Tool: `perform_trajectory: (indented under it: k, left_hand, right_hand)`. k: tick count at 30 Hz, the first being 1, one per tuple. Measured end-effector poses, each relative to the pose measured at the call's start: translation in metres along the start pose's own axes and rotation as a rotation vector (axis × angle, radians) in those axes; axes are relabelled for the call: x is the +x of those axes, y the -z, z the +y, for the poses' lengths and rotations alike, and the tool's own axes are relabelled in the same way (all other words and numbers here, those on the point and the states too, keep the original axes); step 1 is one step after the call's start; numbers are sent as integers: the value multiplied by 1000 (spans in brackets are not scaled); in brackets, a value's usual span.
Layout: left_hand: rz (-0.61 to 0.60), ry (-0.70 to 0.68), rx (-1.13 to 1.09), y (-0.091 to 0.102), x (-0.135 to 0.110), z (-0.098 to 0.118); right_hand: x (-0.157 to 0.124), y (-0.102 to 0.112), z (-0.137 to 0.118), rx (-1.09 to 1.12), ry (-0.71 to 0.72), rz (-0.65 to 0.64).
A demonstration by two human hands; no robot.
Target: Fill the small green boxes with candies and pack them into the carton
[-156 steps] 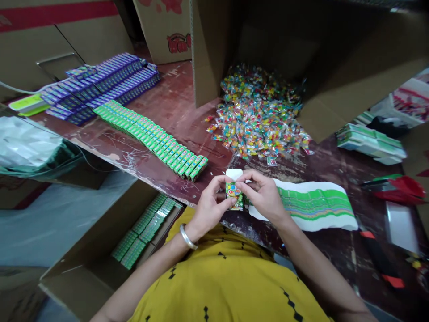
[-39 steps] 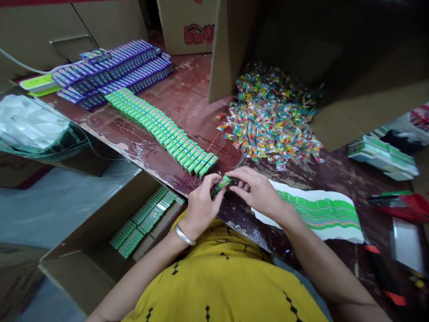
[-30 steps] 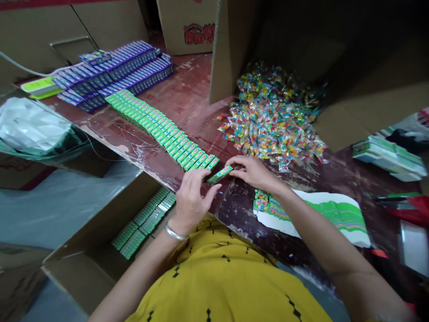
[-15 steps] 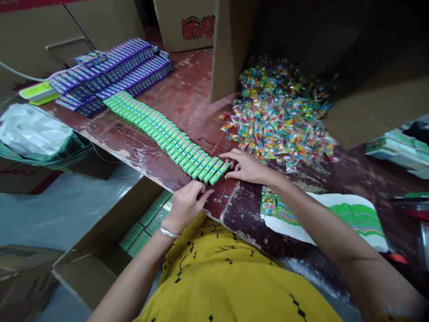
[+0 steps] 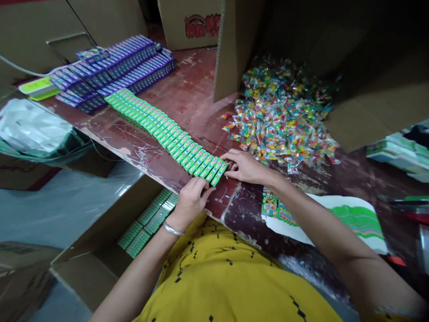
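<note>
A long, slightly curved row of small green boxes (image 5: 174, 138) with printed tops lies on the red table, packed side by side. At its near end my left hand (image 5: 193, 197), with a silver bangle on the wrist, has curled fingers against the lower ends of the last boxes. Opposite it, my right hand (image 5: 243, 166) has bent fingers and thumb at the upper end of the last box, pinching it. Parts of the fingertips of both hands are hidden. Right of the row, a heap of clear candy packets (image 5: 275, 129) spills from a large carton lying on its side.
Stacked purple boxes (image 5: 114, 67) stand at the far left beside a yellow-green item (image 5: 39, 87). Flat green printed cartons (image 5: 355, 214) lie on white sheeting at right. Below the table edge, an open carton (image 5: 100, 223) holds packed green boxes. A bag of white paper (image 5: 30, 129) stands left.
My left hand has moved slightly up and right, its fingers now against the lower ends of the boxes. My right hand stays at the row's end, closing in slightly.
</note>
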State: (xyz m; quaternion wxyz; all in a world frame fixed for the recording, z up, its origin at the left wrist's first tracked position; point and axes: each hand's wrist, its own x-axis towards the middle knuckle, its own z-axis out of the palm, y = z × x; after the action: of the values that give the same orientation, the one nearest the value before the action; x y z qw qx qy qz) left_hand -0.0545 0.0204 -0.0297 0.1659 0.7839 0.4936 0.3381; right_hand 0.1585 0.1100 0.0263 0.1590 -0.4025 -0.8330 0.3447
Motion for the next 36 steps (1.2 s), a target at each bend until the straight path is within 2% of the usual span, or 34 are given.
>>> perform_trajectory:
  k: [7,10,14,17,24,28,32,36]
  left_hand:
    - [21,20,-42,0,0,1]
    - [12,30,-62,1,-1,3]
    - [8,39,-72,1,-1,4]
    - [6,39,-65,2,-1,5]
    - [14,54,-56,-1,-1,6]
    - [24,50,-41,-3,-1,5]
    - [21,49,-42,-3,-3,4]
    - [3,48,-70,2,-9,4]
  right_hand:
    - [-1,-3,-3,-49,11,14]
    - [-3,-6,-1,88,-35,57]
    - [-7,-10,3,325,-185,159]
    - [-9,-13,3,386,-274,193]
    - [-14,-23,0,270,-260,297]
    - [-16,-27,-1,279,-253,316]
    - [-17,-22,4,211,-210,263]
    - [-12,-11,16,124,-204,310]
